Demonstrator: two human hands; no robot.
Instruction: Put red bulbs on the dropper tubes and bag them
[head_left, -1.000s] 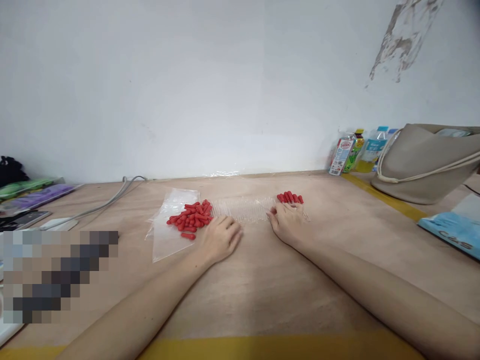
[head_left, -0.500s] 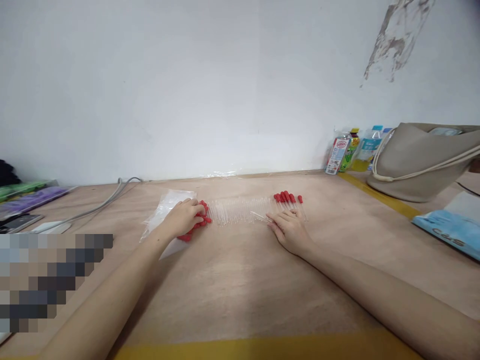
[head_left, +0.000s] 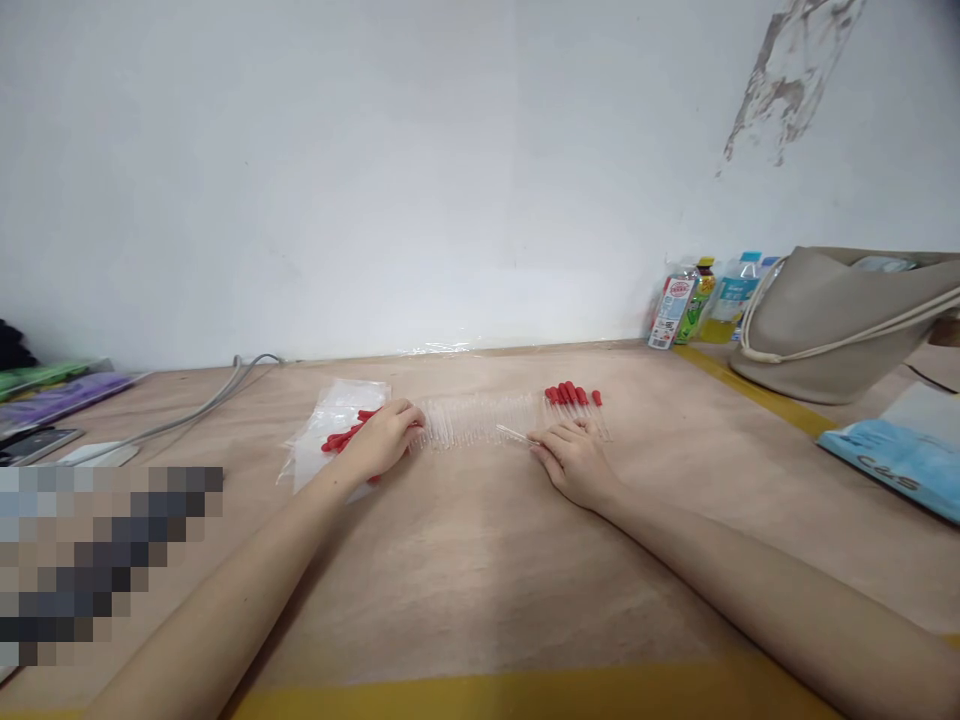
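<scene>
My left hand (head_left: 390,437) is closed, fingers curled downward at the left end of a row of thin clear glass dropper tubes (head_left: 472,420). A little red shows under its fingers, but what they grip is hidden. Red rubber bulbs (head_left: 341,438) lie behind this hand on a clear plastic bag (head_left: 307,465). My right hand (head_left: 576,462) pinches one glass dropper tube (head_left: 514,433), whose free end points left over the row. Beyond the right hand lie several tubes fitted with red bulbs (head_left: 566,393), side by side.
A grey cable (head_left: 217,395) runs across the table's left side near a phone (head_left: 45,443) and purple packs (head_left: 67,400). Drink bottles (head_left: 697,300), a carton (head_left: 670,315), a grey-beige bag (head_left: 825,330) and a blue packet (head_left: 892,460) stand or lie at right. A wall closes off the back.
My left hand has shifted right, off the pile of red bulbs, which is now more exposed on the bag. My right hand stays nearly in place with its tube.
</scene>
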